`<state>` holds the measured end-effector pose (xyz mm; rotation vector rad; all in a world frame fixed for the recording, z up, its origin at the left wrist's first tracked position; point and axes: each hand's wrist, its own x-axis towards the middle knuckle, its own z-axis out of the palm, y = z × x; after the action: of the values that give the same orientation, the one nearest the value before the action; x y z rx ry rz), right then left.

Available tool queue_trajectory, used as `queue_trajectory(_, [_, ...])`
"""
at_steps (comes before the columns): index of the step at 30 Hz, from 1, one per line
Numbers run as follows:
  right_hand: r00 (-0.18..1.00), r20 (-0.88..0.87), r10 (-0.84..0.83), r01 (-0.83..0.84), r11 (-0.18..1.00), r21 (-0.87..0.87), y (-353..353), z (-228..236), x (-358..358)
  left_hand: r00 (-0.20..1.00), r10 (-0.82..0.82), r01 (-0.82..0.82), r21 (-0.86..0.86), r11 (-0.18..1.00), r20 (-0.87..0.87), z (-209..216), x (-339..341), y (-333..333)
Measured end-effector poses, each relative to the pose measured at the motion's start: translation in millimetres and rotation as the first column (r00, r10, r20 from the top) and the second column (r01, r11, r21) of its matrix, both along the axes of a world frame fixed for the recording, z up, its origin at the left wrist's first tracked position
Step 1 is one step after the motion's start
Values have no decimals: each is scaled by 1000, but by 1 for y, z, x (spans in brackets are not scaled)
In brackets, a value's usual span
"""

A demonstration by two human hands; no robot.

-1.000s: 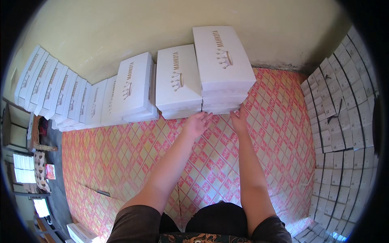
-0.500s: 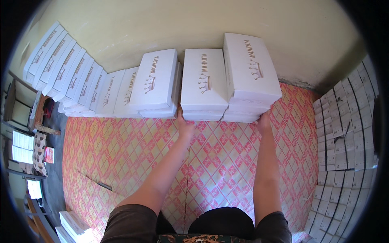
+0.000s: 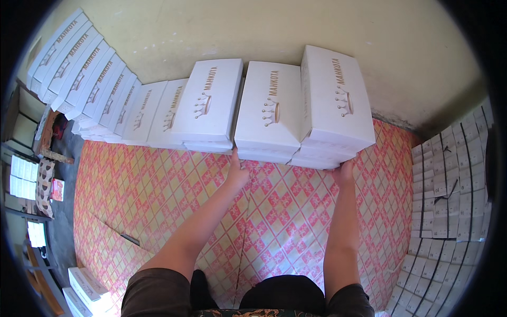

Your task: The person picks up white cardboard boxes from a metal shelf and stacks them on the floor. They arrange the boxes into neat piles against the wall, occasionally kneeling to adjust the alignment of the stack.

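Two neighbouring stacks of white cartons with a crown picture stand against the wall: a middle stack point(image 3: 268, 111) and a taller right stack point(image 3: 338, 100). My left hand point(image 3: 238, 173) is at the lower left corner of the middle stack. Its fingers reach into the narrow gap beside another white carton stack point(image 3: 207, 103), and the thumb sticks out. At the lower right corner of the right stack, my right hand point(image 3: 345, 173) curls its fingers around the bottom edge, partly hidden. Both stacks are gripped between my hands and touch the floor or nearly so; I cannot tell which.
A leaning row of white cartons point(image 3: 87, 68) runs along the wall at the far left. Strapped bundles of small boxes point(image 3: 449, 185) are piled at the right. Patterned pink floor covering point(image 3: 285, 227) spreads below. More white boxes point(image 3: 87, 285) lie at the lower left.
The view has turned and shifted slightly. The gap between the middle stack and the one on its left looks narrower. Both hands keep their places at the stacks' lower corners.
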<state>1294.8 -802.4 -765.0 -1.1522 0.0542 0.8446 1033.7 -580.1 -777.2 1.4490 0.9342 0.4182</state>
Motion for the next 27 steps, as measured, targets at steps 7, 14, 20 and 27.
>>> queue_trajectory(7, [999,28,-23,25,998,-59,13,-5,-11,981,42,-25,-94,995,189,13,-13,2])
queue_trajectory(14, [995,3,-105,104,990,-96,18,4,-17,920,218,-44,-466,883,327,38,-2,-15])
queue_trajectory(20, [984,33,-176,178,981,-81,26,2,-16,924,311,-104,-640,762,221,51,26,-5])
queue_trajectory(27, [896,73,-439,436,899,48,23,-8,-61,960,228,-95,-578,811,162,64,21,-24])
